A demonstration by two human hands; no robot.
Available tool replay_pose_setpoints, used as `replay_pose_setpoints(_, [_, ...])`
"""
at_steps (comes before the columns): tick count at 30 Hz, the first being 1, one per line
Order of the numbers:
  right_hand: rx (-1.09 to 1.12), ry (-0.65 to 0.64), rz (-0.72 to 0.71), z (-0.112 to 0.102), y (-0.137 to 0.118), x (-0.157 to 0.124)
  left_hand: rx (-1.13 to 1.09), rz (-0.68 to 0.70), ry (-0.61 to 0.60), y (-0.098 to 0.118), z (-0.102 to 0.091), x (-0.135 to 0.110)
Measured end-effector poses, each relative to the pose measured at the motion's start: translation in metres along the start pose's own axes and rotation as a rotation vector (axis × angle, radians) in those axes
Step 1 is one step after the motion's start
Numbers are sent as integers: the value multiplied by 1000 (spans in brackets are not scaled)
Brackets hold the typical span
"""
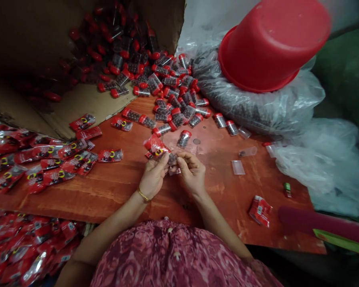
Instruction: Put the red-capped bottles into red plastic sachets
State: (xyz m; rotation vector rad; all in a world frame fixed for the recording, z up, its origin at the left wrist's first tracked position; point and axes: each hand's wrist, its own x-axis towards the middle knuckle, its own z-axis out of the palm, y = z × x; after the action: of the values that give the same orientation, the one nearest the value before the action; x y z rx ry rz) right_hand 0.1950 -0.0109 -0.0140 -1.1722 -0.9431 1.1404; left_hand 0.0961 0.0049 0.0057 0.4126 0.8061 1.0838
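My left hand (152,175) and my right hand (193,171) meet over the reddish wooden board (215,191). Between their fingertips they pinch a small vial of dark beads (172,160) with a red printed packet (155,146) sticking up to the left of it. A gold bangle is on my left wrist. Just beyond my hands lies a loose red-capped vial (184,138). A heap of the same vials (170,85) spills from an open cardboard box (32,48) at the back.
Filled red packets (44,163) cover the left of the board, and more lie below its edge (26,247). An upturned red tub (269,44) rests on a plastic bag of dark beads (257,107). A stack of packets (259,210) and clear sleeves (238,167) lie at right.
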Motion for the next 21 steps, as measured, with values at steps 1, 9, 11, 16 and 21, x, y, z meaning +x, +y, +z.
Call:
replay_pose_setpoints(1, [-6, -1, 8, 2, 1, 3, 0, 23, 9, -1, -1, -1])
replay_pose_setpoints(9, [-98, -173, -107, 7, 6, 7, -41, -46, 27, 14, -12, -1])
replay_pose_setpoints(11, [-164, -161, -161, 3, 9, 7, -47, -73, 8, 14, -11, -2])
replay_pose_setpoints(16, [-352, -97, -278, 1, 15, 7, -52, -63, -45, 11, -7, -9])
replay_pose_setpoints(21, [-535, -170, -399, 16, 5, 11, -55, -130, 13, 17, -21, -12])
